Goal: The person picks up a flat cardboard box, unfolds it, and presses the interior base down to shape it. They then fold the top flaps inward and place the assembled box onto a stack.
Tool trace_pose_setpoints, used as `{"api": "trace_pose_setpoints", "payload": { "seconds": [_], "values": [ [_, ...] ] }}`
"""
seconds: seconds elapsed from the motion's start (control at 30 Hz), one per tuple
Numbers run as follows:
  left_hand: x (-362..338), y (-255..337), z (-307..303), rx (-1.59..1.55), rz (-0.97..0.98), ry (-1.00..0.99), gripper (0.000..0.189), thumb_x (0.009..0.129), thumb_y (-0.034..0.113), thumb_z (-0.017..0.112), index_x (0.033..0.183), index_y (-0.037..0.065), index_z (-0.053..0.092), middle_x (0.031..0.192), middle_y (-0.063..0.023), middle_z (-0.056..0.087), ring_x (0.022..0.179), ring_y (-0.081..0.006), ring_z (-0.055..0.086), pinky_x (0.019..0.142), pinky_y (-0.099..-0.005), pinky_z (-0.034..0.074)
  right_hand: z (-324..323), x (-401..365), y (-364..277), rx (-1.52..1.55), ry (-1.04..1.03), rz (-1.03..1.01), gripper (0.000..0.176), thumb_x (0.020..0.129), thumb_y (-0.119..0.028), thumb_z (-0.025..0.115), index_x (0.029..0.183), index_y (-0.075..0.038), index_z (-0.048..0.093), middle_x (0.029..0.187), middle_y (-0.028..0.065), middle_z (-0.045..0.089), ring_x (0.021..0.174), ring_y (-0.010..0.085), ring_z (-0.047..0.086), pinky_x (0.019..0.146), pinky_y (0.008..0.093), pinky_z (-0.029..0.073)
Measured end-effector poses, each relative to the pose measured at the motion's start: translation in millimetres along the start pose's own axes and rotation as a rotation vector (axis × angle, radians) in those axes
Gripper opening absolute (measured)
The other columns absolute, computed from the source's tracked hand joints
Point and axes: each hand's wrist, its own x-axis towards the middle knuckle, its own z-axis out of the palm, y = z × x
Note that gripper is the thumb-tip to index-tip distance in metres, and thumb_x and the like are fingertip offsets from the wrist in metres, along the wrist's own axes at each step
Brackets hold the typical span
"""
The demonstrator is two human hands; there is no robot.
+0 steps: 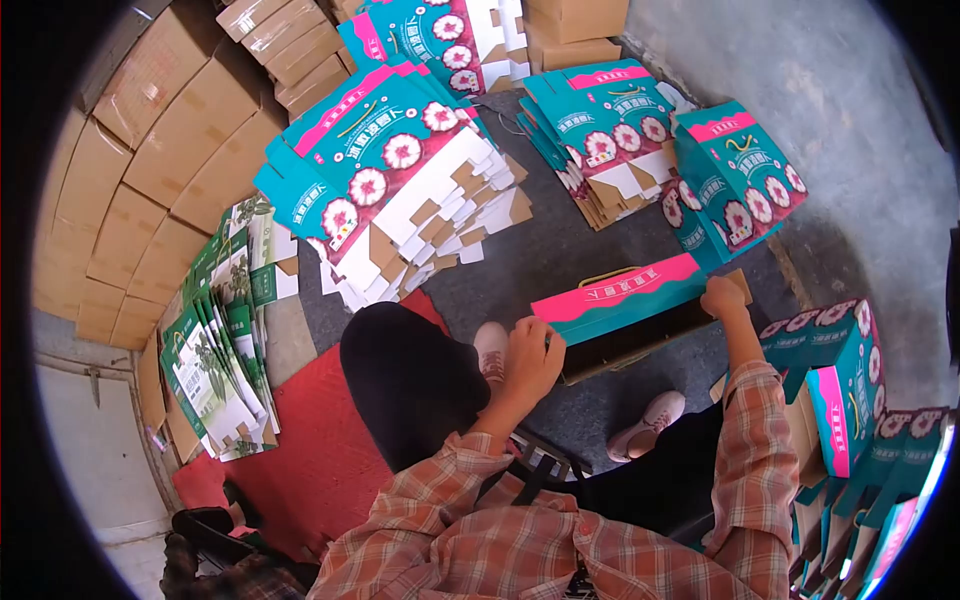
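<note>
Between my knees stands a teal and pink carton [620, 297] with a yellow cord handle; its dark open side faces me. My left hand [533, 360] is closed at the carton's left end, with the fingertips at its edge. At the right end my right hand [726, 298] is closed on the carton's edge, beside a brown cardboard flap [740, 284]. Beyond the carton's right end, a folded-up teal box [757, 185] stands upright, close to a pile of flat teal cartons [607, 130].
Fanned flat teal cartons [385, 165] lie at the upper left, green and white ones [215, 365] lower down. Brown boxes [150, 150] are stacked along the left. Assembled teal boxes [840, 380] stand at my right. Part of another person [215, 560] shows at the lower left.
</note>
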Motion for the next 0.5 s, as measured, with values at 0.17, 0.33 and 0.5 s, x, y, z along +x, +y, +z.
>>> {"api": "trace_pose_setpoints", "payload": {
  "seconds": [0.17,0.33,0.5],
  "values": [
    [-4,-12,5,-0.198,-0.08,-0.026,0.019,0.083,0.01,0.049,0.098,0.0,0.056,0.111,-0.0203,0.05,0.101,-0.0303,0.053,0.087,-0.0369,0.042,3,11,0,0.862,-0.274,0.374,0.032,0.084,-0.016,0.045,0.107,0.004,0.055,0.099,0.0232,0.063,0.083,0.035,0.067,0.065,0.0399,0.056],
    [-2,-11,8,-0.572,-0.255,0.092,0.022,0.082,0.01,0.052,0.103,0.002,0.054,0.112,-0.0172,0.053,0.1,-0.0238,0.057,0.084,-0.0324,0.045,26,2,13,1.54,-0.286,0.386,0.035,0.089,-0.025,0.045,0.113,0.0,0.052,0.101,0.0192,0.06,0.081,0.0344,0.067,0.063,0.0386,0.057],
    [5,-18,12,-0.84,-0.691,0.078,0.03,0.087,0.027,0.062,0.104,0.003,0.055,0.094,-0.0063,0.061,0.086,-0.014,0.06,0.071,-0.0268,0.044,48,18,33,1.793,-0.168,0.413,0.03,0.091,-0.028,0.048,0.108,-0.004,0.054,0.096,0.0139,0.056,0.089,0.0292,0.061,0.08,0.0425,0.054]
  ]
}}
